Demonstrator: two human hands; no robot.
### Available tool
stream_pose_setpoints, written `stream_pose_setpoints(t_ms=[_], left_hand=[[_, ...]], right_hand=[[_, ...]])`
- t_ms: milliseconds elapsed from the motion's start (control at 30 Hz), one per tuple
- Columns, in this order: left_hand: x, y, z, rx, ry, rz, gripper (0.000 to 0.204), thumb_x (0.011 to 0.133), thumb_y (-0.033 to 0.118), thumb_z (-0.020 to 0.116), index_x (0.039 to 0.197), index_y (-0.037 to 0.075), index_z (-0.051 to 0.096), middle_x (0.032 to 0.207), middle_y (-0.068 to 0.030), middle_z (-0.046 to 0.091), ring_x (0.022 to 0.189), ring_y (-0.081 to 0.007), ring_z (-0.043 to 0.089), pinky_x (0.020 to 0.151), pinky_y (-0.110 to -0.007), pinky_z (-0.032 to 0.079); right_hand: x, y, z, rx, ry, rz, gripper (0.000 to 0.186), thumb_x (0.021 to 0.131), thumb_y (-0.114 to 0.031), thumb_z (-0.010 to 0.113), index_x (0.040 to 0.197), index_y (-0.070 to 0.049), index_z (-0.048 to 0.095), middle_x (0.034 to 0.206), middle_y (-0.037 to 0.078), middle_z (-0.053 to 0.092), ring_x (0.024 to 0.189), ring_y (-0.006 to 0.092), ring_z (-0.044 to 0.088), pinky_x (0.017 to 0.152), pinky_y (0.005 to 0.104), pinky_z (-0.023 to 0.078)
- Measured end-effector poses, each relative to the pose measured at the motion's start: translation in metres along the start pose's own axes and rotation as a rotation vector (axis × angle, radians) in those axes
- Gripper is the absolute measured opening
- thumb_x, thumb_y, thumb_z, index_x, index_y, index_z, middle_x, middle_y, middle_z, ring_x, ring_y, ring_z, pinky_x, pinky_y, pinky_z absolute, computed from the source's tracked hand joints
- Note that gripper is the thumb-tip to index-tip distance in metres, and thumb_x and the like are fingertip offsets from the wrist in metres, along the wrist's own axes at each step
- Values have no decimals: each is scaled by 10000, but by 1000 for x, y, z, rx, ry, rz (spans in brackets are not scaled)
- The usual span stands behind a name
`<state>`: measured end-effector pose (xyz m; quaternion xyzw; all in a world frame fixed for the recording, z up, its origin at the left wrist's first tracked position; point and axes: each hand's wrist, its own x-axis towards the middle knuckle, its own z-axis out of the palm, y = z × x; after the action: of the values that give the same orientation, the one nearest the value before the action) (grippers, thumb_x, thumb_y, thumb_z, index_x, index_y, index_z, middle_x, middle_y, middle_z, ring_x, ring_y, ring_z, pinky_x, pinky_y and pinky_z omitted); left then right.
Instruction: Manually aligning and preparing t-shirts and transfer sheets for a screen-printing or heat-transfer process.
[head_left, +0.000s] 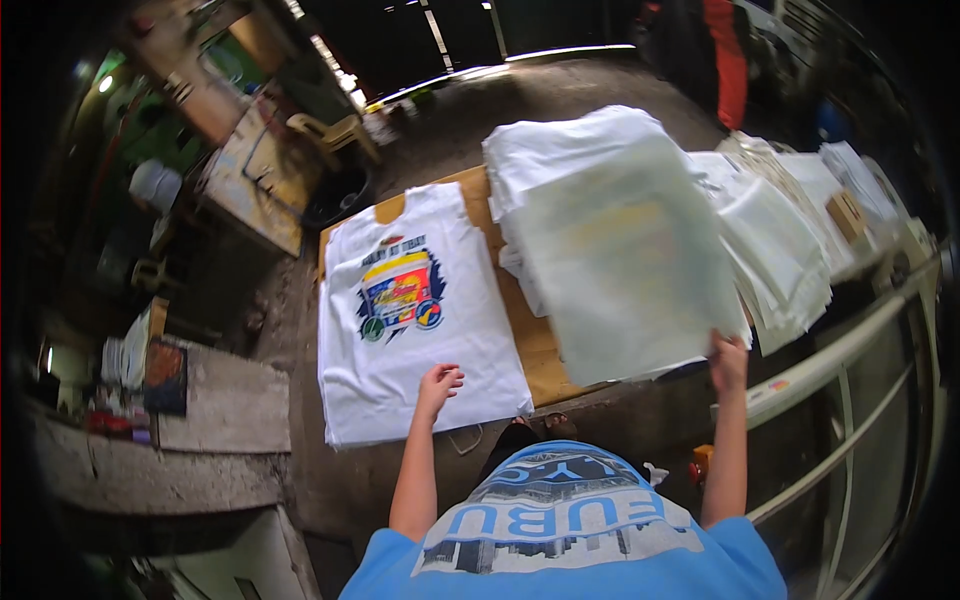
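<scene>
A white sleeveless shirt [470, 310] with a colourful bucket print [400, 292] lies flat on the left of a wooden table. My left hand [440, 380] hovers over its lower part, fingers loosely bent and slightly apart, holding nothing. To the right, my right hand [729, 360] pinches the lower right corner of a pale, see-through sheet [630, 290]. Faint colour marks show on that sheet, which is a little blurred. Behind it rises a tall pile of white shirts [580, 140], partly hidden by the sheet.
The wooden tabletop [555, 365] shows between the shirt and the pile. More pale sheets [775, 260] are stacked at right, near a small brown box [846, 215]. A pale metal rail [830, 355] runs along my right. A plastic chair [335, 137] and black tub [338, 195] stand far left.
</scene>
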<state>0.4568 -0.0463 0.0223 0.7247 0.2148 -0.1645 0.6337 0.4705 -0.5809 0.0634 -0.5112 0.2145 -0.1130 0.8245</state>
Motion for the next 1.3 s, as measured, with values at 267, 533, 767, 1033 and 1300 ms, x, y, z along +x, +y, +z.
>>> stream_pose_setpoints(t_ms=[267, 533, 767, 1033, 1300], left_hand=[[-1, -107, 31, 306, 166, 3, 268, 705, 144, 616, 947, 28, 619, 871, -111, 641, 816, -195, 607, 722, -306, 477], [-52, -35, 92, 175, 83, 52, 272, 778, 172, 530, 1003, 29, 582, 852, -110, 619, 724, -202, 605, 700, -305, 484], [-124, 111, 215, 297, -628, 1172, 564, 644, 314, 695, 1099, 46, 497, 1121, -174, 484, 1013, -348, 491, 854, -386, 407], [-145, 128, 221, 371, -685, 1066, 499, 674, 244, 677, 1117, 93, 506, 1150, -173, 472, 1079, -341, 454, 901, -401, 371], [-158, 113, 167, 377, -510, 1016, 500, 678, 226, 669, 1130, 96, 501, 1159, -175, 466, 1085, -338, 450, 909, -400, 367]], right_hand=[[62, 33, -118, -269, 270, 146, 375, 759, 26, 523, 1129, -19, 481, 965, 92, 573, 784, 231, 583, 586, 389, 504], [65, 32, -9, -1364, 461, -985, 450, 729, 23, 447, 1178, 16, 435, 1169, 193, 488, 1082, 324, 467, 872, 417, 398], [-77, 141, 197, -937, -1229, -915, 282, 676, 49, 445, 900, -44, 587, 825, 142, 593, 760, 312, 580, 650, 373, 468], [-216, 192, 263, -785, -2009, -880, 192, 706, -19, 496, 857, -75, 599, 810, 111, 593, 688, 296, 595, 584, 375, 490], [-253, 235, 267, -865, -2180, -721, 219, 706, -13, 465, 835, -65, 634, 829, 124, 622, 738, 300, 608, 644, 375, 494]])
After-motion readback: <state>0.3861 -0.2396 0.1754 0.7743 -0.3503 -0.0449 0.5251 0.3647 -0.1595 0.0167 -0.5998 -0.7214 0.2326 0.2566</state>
